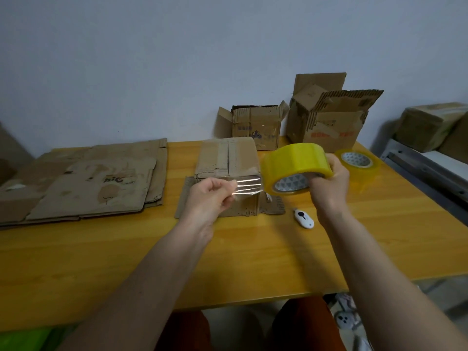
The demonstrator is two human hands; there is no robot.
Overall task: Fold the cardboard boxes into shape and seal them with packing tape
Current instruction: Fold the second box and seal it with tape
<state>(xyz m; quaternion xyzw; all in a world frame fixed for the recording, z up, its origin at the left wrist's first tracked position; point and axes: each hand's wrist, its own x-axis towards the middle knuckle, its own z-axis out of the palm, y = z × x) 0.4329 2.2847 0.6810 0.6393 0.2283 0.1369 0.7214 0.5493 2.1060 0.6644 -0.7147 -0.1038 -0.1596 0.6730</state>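
A small folded cardboard box (228,158) stands on the wooden table (253,249), its top flaps closed and its bottom flaps splayed flat. My right hand (329,178) grips a yellow roll of packing tape (295,164) in the air just right of the box. My left hand (210,196) pinches the free end of a clear tape strip (248,186), stretched from the roll across the front of the box.
A stack of flattened cardboard boxes (96,183) lies at the left. Two open boxes (255,125) (326,117) stand at the back by the wall. A second tape roll (357,159) and a white box cutter (304,218) lie to the right.
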